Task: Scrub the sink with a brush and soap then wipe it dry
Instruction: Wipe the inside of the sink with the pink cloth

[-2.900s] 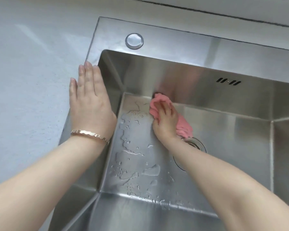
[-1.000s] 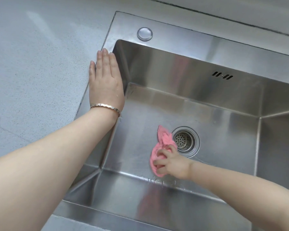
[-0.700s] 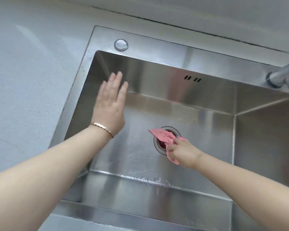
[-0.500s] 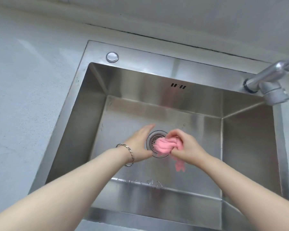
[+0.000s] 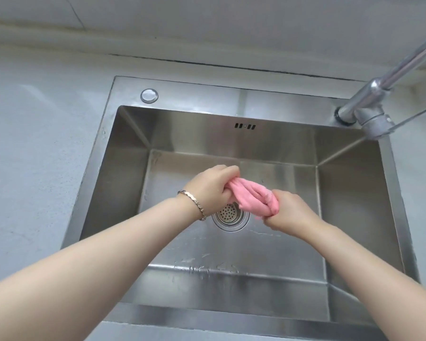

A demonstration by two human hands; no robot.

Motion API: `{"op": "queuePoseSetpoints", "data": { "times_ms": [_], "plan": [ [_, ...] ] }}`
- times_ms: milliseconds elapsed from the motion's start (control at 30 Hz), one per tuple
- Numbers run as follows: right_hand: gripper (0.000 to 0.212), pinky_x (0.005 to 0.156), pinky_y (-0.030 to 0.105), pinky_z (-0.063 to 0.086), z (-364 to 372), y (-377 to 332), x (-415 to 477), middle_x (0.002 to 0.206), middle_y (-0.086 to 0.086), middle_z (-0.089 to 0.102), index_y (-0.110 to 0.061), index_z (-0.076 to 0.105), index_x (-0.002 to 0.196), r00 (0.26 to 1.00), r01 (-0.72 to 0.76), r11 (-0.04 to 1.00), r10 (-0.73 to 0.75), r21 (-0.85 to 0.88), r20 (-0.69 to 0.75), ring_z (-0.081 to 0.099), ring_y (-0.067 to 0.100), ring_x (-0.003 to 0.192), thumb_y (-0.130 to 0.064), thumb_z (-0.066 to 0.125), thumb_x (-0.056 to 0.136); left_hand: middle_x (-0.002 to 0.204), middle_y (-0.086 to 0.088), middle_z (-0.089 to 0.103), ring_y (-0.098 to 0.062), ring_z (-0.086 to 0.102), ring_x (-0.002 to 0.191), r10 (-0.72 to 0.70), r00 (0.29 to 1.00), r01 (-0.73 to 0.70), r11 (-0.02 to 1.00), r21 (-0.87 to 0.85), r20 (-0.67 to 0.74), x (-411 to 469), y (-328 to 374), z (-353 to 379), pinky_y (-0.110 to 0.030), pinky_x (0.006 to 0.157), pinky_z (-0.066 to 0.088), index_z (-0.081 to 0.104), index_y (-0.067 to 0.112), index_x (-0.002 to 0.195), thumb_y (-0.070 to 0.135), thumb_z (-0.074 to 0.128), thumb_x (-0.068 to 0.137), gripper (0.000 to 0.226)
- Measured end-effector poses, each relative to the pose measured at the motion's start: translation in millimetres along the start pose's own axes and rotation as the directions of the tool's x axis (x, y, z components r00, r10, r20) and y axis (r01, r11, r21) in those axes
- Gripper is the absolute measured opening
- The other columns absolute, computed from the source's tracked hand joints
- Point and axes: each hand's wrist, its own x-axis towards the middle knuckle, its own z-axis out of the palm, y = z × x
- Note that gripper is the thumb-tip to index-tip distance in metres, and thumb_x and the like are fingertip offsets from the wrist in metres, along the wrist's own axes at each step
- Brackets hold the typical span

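Note:
A stainless steel sink (image 5: 123,173) fills the middle of the view. Above its round drain strainer (image 5: 229,214) both hands hold a pink cloth (image 5: 252,198) bunched into a roll. My left hand (image 5: 210,187), with a bracelet on the wrist, grips the cloth's left end. My right hand (image 5: 287,211) grips its right end, fingers curled round it. A few water streaks lie on the sink floor near the front wall. No brush or soap is in view.
A chrome faucet (image 5: 369,94) rises from the sink's back right corner and leans right. A round metal cap (image 5: 149,95) sits on the back left deck. Overflow slots (image 5: 245,126) mark the rear wall. Grey countertop (image 5: 35,143) surrounds the sink.
My right hand wiped the sink floor with the cloth, then lifted it over the drain. My left hand left the sink's left rim and took hold of the cloth's other end.

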Motion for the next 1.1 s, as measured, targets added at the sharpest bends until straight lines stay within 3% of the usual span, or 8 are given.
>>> {"op": "queuePoseSetpoints", "data": {
  "times_ms": [167, 367, 533, 667, 733, 833, 1000, 1100],
  "plan": [
    [0.021, 0.046, 0.026, 0.052, 6, -5, 9, 0.059, 0.023, 0.063, 0.006, 0.057, 0.092, 0.953, -0.186, 0.581, 0.302, 0.792, 0.002, 0.062, 0.023, 0.041, 0.002, 0.047, 0.075, 0.078, -0.012, 0.056, -0.023, 0.045, 0.072, -0.223, 0.973, 0.206, 0.954, -0.217, -0.055, -3, 17, 5, -0.028, 0.061, 0.034, 0.053, 0.005, 0.091, 0.015, 0.040, 0.068, 0.028],
    [0.063, 0.048, 0.030, 0.038, 15, -46, -11, 0.087, 0.015, 0.054, 0.001, 0.048, 0.114, 0.988, 0.030, 0.229, 0.141, 0.973, -0.064, 0.054, 0.026, 0.060, -0.020, 0.059, 0.055, 0.070, -0.007, 0.045, -0.024, 0.048, 0.064, -0.599, 0.707, 0.474, 0.004, -0.881, 0.377, -2, 44, 10, -0.032, 0.062, 0.050, 0.049, 0.006, 0.073, 0.010, 0.039, 0.087, 0.017],
    [0.007, 0.046, 0.024, 0.042, 5, -39, -10, 0.069, 0.011, 0.061, -0.016, 0.062, 0.080, 0.987, 0.154, 0.183, 0.010, 0.971, -0.158, 0.052, 0.024, 0.057, -0.017, 0.061, 0.087, 0.061, -0.006, 0.062, -0.016, 0.061, 0.055, -0.449, 0.815, 0.469, 0.137, -0.873, 0.367, -12, 45, 10, -0.029, 0.062, 0.052, 0.059, 0.003, 0.078, 0.021, 0.053, 0.080, 0.019],
    [0.012, 0.041, 0.022, 0.048, -13, -29, -17, 0.088, 0.008, 0.074, -0.015, 0.055, 0.084, 0.991, 0.088, -0.015, -0.101, 0.996, -0.089, 0.069, 0.019, 0.062, -0.005, 0.050, 0.089, 0.063, -0.001, 0.061, -0.007, 0.058, 0.058, -0.665, 0.741, 0.287, 0.439, -0.851, -0.093, -9, 20, 0, -0.023, 0.052, 0.046, 0.057, 0.010, 0.063, 0.023, 0.056, 0.089, 0.028],
    [0.012, 0.041, 0.024, 0.048, -25, -29, -24, 0.081, 0.008, 0.072, -0.016, 0.056, 0.079, 0.988, 0.011, -0.113, -0.153, 0.994, -0.028, 0.068, 0.018, 0.059, -0.010, 0.048, 0.087, 0.090, -0.005, 0.063, -0.016, 0.059, 0.087, -0.699, 0.713, 0.361, 0.294, -0.885, 0.059, -4, 8, 1, -0.032, 0.079, 0.046, 0.062, 0.012, 0.087, 0.043, 0.050, 0.090, 0.034],
    [0.010, 0.042, 0.020, 0.047, -23, -32, -21, 0.071, 0.002, 0.068, -0.016, 0.056, 0.082, 0.980, 0.089, 0.036, -0.181, 0.995, -0.081, 0.065, 0.013, 0.056, -0.008, 0.052, 0.085, 0.120, -0.016, 0.057, -0.031, 0.056, 0.106, -0.309, 0.796, 0.532, -0.050, -0.845, 0.520, -4, 15, 14, -0.045, 0.095, 0.040, 0.054, 0.009, 0.121, 0.078, 0.047, 0.066, 0.089],
    [0.056, 0.098, 0.026, 0.037, 27, -28, 6, 0.112, -0.003, 0.053, -0.027, 0.059, 0.108, 0.958, 0.198, 0.820, -0.047, 0.538, -0.282, 0.045, 0.016, 0.114, -0.062, 0.042, 0.067, 0.111, -0.014, 0.047, -0.028, 0.049, 0.107, -0.142, 0.821, 0.558, -0.004, -0.830, 0.552, -5, 34, 41, -0.042, 0.081, 0.055, 0.056, 0.023, 0.104, 0.071, 0.079, 0.026, 0.094],
    [0.071, 0.101, 0.035, 0.038, 27, -25, 9, 0.110, -0.002, 0.055, -0.028, 0.056, 0.110, 0.991, 0.111, 0.749, -0.133, 0.653, -0.016, 0.049, 0.013, 0.110, -0.077, 0.025, 0.069, 0.093, -0.010, 0.064, -0.017, 0.065, 0.087, -0.235, 0.799, 0.565, -0.026, -0.825, 0.554, -10, 20, 49, -0.023, 0.062, 0.056, 0.055, 0.011, 0.101, 0.051, 0.089, 0.024, 0.093]
  ]
}}
